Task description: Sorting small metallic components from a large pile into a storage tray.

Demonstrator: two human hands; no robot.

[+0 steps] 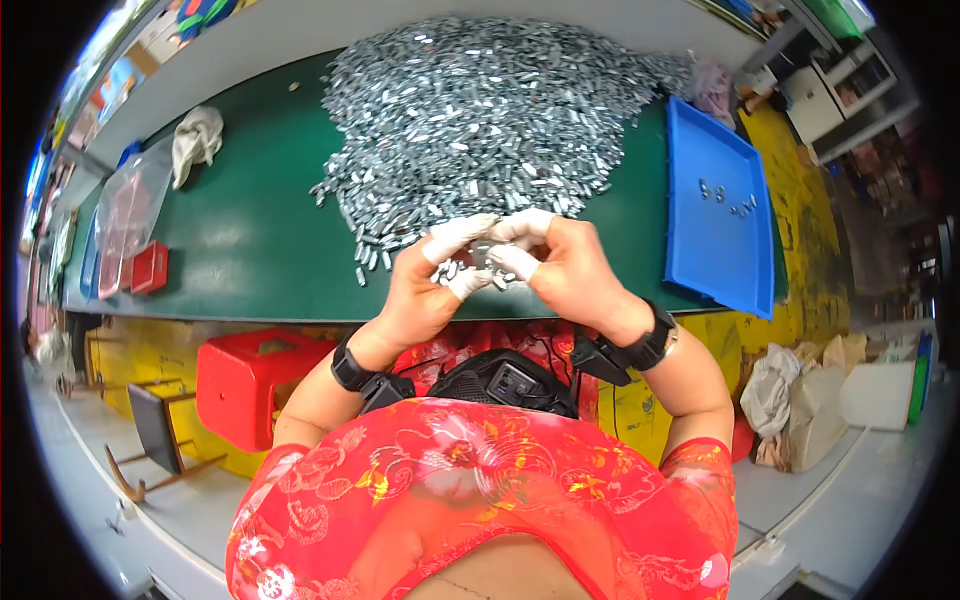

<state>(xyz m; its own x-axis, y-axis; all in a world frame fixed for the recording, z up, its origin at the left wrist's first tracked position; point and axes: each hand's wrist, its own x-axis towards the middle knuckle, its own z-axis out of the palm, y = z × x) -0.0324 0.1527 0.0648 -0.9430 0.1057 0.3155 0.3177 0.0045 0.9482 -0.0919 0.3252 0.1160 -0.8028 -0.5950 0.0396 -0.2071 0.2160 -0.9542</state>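
A large heap of small, shiny, silvery metal pieces covers the middle of the green table. At the heap's near edge my two hands meet, with white covers on the thumbs and some fingers. My left hand is closed, thumb and forefinger bent around a small metal piece near the fingertips. My right hand is closed too, its covered fingertips pinching at the same spot. Several loose metal pieces show between and just below the hands. The fingers partly hide what lies between them.
A blue tray with several metal pieces in it stands at the right. On the left are a crumpled white cloth, a clear plastic bag and a small red bin. A red stool stands below the table's front edge.
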